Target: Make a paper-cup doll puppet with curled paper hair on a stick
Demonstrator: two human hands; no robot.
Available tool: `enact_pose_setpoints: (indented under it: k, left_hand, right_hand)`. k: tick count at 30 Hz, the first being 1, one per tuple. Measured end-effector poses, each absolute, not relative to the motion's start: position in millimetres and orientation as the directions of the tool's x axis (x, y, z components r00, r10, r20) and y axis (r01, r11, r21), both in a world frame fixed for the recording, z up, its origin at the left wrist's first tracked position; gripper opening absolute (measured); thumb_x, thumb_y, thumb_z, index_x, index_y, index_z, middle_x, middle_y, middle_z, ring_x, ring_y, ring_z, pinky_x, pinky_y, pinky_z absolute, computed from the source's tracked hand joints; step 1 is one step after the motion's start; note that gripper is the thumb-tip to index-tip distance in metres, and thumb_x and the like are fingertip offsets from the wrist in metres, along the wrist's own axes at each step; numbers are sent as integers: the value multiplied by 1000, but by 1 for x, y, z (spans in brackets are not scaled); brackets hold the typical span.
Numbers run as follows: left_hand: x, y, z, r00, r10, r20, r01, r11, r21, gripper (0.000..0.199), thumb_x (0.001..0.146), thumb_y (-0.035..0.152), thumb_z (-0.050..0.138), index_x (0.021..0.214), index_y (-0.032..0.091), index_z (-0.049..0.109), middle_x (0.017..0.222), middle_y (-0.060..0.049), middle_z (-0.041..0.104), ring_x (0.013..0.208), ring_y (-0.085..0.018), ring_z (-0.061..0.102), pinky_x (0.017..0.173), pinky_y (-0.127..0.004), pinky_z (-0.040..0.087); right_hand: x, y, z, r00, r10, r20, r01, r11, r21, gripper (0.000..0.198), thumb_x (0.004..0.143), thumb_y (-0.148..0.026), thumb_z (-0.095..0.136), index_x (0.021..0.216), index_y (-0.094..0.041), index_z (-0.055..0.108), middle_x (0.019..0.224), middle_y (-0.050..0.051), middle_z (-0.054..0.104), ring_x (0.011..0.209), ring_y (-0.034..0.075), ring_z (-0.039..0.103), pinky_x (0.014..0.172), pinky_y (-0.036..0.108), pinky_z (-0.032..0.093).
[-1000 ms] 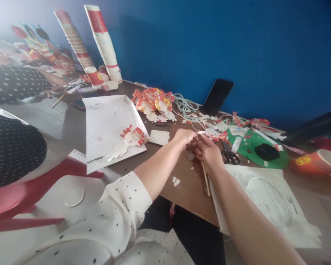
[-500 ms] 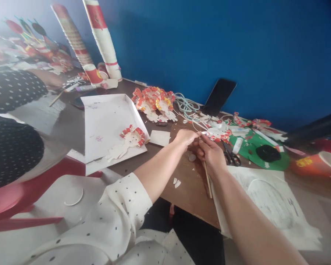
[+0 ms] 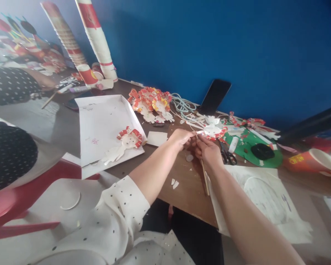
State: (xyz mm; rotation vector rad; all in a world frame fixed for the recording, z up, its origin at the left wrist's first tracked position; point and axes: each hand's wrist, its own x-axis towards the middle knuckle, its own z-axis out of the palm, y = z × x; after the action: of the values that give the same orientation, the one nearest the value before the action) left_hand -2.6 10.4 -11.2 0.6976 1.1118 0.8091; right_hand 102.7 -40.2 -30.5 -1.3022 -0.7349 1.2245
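Note:
My left hand [image 3: 184, 139] and my right hand [image 3: 210, 151] meet over the brown table, fingertips pinched close together. Beside the fingertips is a white paper figure [image 3: 213, 129] with a curled red-and-white fringe; a small white part of it seems to reach into my fingers. A thin wooden stick [image 3: 205, 180] runs down from beneath my right hand, which appears closed around its upper part. The fingers partly hide the pinched spot. To the right of my right hand lie black-handled scissors [image 3: 229, 157] and a glue stick [image 3: 233, 144].
A white box lid [image 3: 99, 121] holds another fringed figure [image 3: 129, 140]. More fringed figures [image 3: 151, 103], a coiled cable [image 3: 183, 105] and a phone [image 3: 215, 96] stand by the blue wall. Green sheet [image 3: 245, 151], paper cup [image 3: 306, 162] and drawing [image 3: 267, 198] are right; a person's dotted sleeve [image 3: 12, 86] left.
The view has turned slightly right, shifting things leftward. More of the white paper figure shows beside my fingertips. Both hands stay together in nearly the same pose.

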Motion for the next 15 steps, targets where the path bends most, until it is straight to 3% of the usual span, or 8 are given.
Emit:
enact_pose_setpoints:
  k: [7,11,15]
  left_hand:
    - [0,7,-14,211,868,-449,-180,486,855,22,78,25,75,66,13,61,44,6,41,37,-4,30,42,-21,19]
    - [3,3,-13,240,868,-434,-171,478,862,22,85,24,67,66,14,60,44,4,43,36,-5,31,43,-22,20]
    - [5,5,-13,248,877,-412,-163,457,874,27,85,19,64,59,13,57,47,1,47,42,-7,42,47,-22,28]
  right_hand:
    - [106,-43,-31,219,966,-136,-234,-83,-969,53,62,-36,79,110,-15,70,62,-2,60,38,2,33,35,17,18]
    - [108,-44,-36,238,965,-108,-201,-60,-978,58,63,-38,79,115,-14,69,49,-8,47,37,4,31,36,18,19]
    - [108,-45,-39,279,956,-89,-28,-84,-996,57,66,-42,74,116,-13,69,43,-9,43,37,6,33,37,20,22]
